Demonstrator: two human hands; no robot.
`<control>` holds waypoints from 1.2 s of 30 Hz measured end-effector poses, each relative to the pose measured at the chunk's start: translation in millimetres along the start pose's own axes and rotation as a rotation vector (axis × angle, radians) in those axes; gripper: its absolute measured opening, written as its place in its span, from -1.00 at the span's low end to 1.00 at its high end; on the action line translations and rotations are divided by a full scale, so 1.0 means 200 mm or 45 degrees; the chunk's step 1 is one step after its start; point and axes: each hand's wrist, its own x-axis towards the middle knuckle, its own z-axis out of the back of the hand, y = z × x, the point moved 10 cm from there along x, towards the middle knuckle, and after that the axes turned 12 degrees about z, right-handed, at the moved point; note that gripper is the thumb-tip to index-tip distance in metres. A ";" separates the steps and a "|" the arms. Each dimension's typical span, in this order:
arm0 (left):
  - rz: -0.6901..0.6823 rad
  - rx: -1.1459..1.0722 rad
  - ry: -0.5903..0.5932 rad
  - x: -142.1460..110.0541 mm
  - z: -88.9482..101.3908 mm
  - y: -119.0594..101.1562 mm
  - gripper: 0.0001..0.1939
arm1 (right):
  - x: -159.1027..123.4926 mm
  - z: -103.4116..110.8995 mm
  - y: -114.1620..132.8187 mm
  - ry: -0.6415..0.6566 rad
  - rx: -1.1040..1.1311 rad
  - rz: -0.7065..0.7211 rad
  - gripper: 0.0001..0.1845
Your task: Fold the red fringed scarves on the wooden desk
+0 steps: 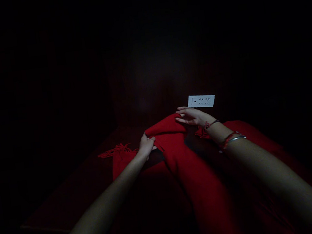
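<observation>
A red scarf (pixel 178 156) is raised in front of me, its upper part folded over and its length running down toward me. At its left edge, my left hand (pixel 146 146) is closed on the cloth, with the thumb on top. My right hand (pixel 192 117) has the upper right corner of the scarf between its thumb and fingers, the index finger stretched out. Red fringe (pixel 118 149) lies on the dark surface left of my left hand. More red cloth (pixel 247 132) spreads beyond my right forearm; whether it belongs to the same scarf I cannot tell.
The scene is very dark. A dark reddish tabletop (pixel 77 196) lies below, with its edge faintly visible at the lower left. A white socket plate (pixel 201 101) sits on the dark wall behind my right hand. Bracelets (pixel 233 138) circle my right wrist and forearm.
</observation>
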 end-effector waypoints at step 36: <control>-0.036 1.487 0.407 0.00 -0.04 0.34 -0.27 | -0.42 -0.35 -0.63 0.880 -1.622 0.203 -0.23</control>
